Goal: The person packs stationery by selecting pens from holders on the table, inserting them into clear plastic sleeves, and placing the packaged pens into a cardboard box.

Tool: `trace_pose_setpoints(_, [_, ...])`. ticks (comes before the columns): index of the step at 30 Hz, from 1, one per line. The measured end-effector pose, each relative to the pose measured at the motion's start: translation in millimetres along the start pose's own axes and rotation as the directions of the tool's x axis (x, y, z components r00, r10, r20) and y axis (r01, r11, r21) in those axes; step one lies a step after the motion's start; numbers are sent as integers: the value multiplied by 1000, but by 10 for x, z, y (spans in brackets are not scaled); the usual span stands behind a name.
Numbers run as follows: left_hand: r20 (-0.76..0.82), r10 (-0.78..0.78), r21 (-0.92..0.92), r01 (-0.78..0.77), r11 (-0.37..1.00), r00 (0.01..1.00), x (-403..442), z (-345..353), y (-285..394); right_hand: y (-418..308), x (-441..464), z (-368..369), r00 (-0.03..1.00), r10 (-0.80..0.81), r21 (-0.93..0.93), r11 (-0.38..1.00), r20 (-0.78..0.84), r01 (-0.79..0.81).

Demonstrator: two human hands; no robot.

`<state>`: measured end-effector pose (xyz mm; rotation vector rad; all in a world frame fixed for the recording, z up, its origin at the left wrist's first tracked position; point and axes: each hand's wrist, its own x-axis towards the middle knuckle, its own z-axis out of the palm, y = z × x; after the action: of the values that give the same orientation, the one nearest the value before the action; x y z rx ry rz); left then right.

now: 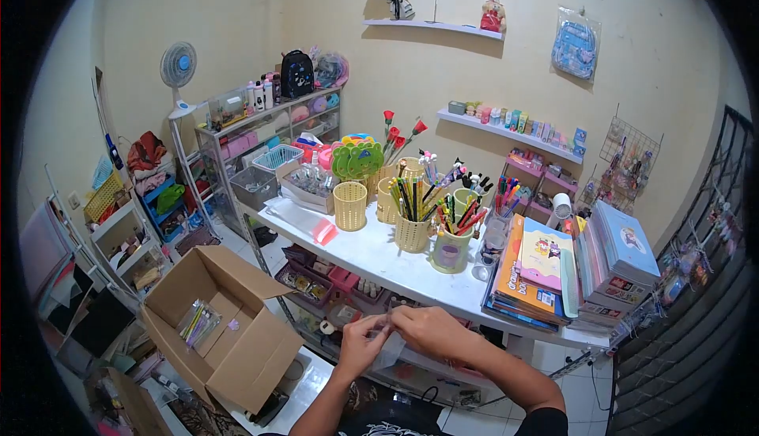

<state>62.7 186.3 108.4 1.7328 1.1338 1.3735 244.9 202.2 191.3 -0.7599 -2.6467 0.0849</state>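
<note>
Pinching a clear plastic bag (388, 352) between left hand (364, 346) and right hand (431, 332), in front of the table (375, 257), near the cardboard box (257, 354); could tear or slip if tugged unevenly.

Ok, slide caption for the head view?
Left hand and right hand pinch what looks like clear plastic, near an open cardboard box and a white table with pen-filled cups.
</note>
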Motion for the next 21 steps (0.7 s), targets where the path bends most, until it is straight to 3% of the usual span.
trace_pose_setpoints(1, [2, 0, -2, 0, 1000, 1000, 14, -31, 1, 8, 18, -37, 1000, 2, -1, 1000, 1, -2])
trace_pose_setpoints(3, [208, -6, -43, 15, 999, 978, 43, -117, -5, 37, 67, -150, 984, 112, 118, 985, 138, -129])
trace_pose_setpoints(4, [212, -4, -44, 13, 999, 977, 68, -158, -56, 50, 86, -197, 984, 116, 117, 984, 136, -133])
trace_pose_setpoints(6, [587, 45, -358, 210, 910, 808, 134, -228, -220, 56, 118, -273, 963, 113, 162, 974, 246, -156])
trace_pose_setpoints(7, [587, 43, -358, 211, 910, 809, 141, -255, -276, 35, 139, -306, 962, 111, 164, 974, 247, -155])
trace_pose_setpoints(10, [814, 19, -355, 472, 807, 580, 202, -284, -409, 21, 195, -352, 950, 53, 240, 962, 307, -132])
trace_pose_setpoints(14, [858, 99, -339, 410, 846, 505, 205, -179, -629, 104, 244, -316, 882, -45, 357, 923, 470, -143])
trace_pose_setpoints(16, [811, -54, -299, 491, 818, 583, 170, -224, -424, 159, 256, -308, 852, -58, 374, 912, 521, -167])
trace_pose_setpoints(17, [811, -56, -298, 493, 817, 583, 179, -234, -323, 217, 251, -275, 830, -159, 442, 890, 535, -114])
trace_pose_setpoints(18, [776, 11, -280, 329, 902, 630, 214, -241, -215, 231, 266, -278, 800, -260, 508, 859, 541, -64])
trace_pose_setpoints(19, [742, 88, -249, 151, 957, 664, 254, -249, -155, 235, 287, -302, 799, -262, 508, 859, 541, -62])
trace_pose_setpoints(21, [775, 73, -260, 212, 942, 628, 304, -277, -148, 224, 339, -386, 702, -275, 450, 890, 657, -73])
